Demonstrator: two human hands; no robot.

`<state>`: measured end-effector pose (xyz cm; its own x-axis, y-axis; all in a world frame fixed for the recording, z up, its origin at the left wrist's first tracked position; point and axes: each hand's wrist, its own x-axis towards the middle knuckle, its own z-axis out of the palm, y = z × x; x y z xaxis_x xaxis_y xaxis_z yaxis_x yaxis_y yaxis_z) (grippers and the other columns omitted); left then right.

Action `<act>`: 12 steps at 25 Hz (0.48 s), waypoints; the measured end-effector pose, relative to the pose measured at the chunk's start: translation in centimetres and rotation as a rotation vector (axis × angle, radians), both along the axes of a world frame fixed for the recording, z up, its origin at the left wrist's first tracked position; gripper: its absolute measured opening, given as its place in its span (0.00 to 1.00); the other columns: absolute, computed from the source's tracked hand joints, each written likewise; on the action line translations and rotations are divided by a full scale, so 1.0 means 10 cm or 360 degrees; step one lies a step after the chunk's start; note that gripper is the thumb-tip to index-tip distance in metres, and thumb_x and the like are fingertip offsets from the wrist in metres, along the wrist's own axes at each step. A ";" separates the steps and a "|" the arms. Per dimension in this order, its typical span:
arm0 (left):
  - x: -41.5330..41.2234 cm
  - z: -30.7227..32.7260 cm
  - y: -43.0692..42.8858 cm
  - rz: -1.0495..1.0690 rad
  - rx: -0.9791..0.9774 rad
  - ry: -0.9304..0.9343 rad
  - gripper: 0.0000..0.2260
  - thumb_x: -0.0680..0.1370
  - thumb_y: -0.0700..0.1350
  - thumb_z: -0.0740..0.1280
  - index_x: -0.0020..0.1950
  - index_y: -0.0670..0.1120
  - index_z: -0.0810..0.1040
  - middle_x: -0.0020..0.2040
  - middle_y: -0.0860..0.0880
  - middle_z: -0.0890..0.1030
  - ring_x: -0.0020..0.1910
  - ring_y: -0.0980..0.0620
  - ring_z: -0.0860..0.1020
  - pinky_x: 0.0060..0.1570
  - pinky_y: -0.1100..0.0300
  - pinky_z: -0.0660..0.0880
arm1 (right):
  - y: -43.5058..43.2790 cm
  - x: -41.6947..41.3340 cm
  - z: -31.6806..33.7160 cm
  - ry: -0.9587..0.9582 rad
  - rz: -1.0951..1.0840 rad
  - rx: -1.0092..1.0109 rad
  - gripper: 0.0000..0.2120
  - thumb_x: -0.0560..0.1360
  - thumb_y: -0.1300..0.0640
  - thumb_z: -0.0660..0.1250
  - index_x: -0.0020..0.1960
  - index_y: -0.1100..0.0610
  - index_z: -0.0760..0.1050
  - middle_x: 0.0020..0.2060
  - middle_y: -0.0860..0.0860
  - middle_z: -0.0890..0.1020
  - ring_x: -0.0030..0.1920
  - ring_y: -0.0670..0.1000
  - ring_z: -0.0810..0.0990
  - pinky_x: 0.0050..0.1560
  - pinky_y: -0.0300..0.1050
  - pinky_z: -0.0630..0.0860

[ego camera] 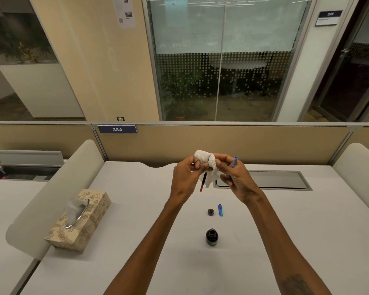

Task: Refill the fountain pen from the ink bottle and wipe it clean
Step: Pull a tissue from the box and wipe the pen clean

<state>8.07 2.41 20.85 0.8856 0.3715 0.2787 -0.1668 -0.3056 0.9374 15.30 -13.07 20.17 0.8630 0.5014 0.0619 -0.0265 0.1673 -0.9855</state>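
Observation:
Both hands are raised above the white desk. My left hand (186,174) grips a dark pen section with a red converter end (202,184) hanging down below the fingers. A white tissue (205,159), marked with a blue ink line, is wrapped over the pen's upper end. My right hand (234,176) pinches that tissue with thumb and forefinger and also holds the blue pen barrel (234,162) against the palm. The open ink bottle (212,237) stands on the desk below the hands. Its dark cap (210,212) and the blue pen cap (220,210) lie just beyond it.
A patterned tissue box (79,220) with a tissue sticking out sits at the left of the desk (136,220). A grey cable-tray lid (271,179) is set in the desk behind the hands. Curved side dividers and a tan partition (222,143) bound the desk.

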 end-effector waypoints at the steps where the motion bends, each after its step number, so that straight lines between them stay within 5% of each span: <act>1: 0.00 0.00 -0.01 0.0007 0.0034 -0.0008 0.20 0.74 0.48 0.74 0.32 0.49 0.64 0.28 0.55 0.70 0.31 0.56 0.68 0.35 0.59 0.70 | 0.01 0.00 0.00 -0.0003 0.0013 -0.0017 0.13 0.75 0.53 0.68 0.58 0.51 0.81 0.48 0.52 0.86 0.47 0.62 0.70 0.37 0.42 0.66; 5: 0.03 0.00 0.02 0.0016 0.0173 0.0011 0.18 0.74 0.50 0.74 0.36 0.40 0.70 0.32 0.48 0.76 0.33 0.55 0.71 0.36 0.55 0.75 | 0.02 0.00 0.05 -0.0003 0.0037 -0.0112 0.13 0.72 0.48 0.68 0.55 0.47 0.82 0.45 0.50 0.86 0.44 0.61 0.67 0.33 0.42 0.67; 9: 0.06 0.05 0.04 -0.0064 0.0171 0.0052 0.14 0.75 0.46 0.73 0.39 0.39 0.73 0.36 0.50 0.81 0.36 0.56 0.78 0.39 0.67 0.77 | 0.05 -0.01 0.05 -0.0012 0.0017 -0.0087 0.13 0.72 0.46 0.68 0.54 0.48 0.83 0.42 0.51 0.84 0.44 0.61 0.67 0.34 0.43 0.66; 12: 0.08 0.01 0.04 -0.0071 0.0119 0.0069 0.14 0.75 0.45 0.73 0.43 0.36 0.73 0.42 0.44 0.83 0.43 0.50 0.83 0.43 0.66 0.80 | 0.06 -0.03 0.05 0.0002 -0.0010 -0.0056 0.12 0.72 0.46 0.69 0.52 0.48 0.84 0.42 0.51 0.84 0.45 0.60 0.69 0.36 0.44 0.66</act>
<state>8.86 2.83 20.98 0.9126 0.3110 0.2654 -0.1419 -0.3680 0.9189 14.97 -12.48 20.65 0.8662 0.4978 0.0434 -0.0266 0.1325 -0.9908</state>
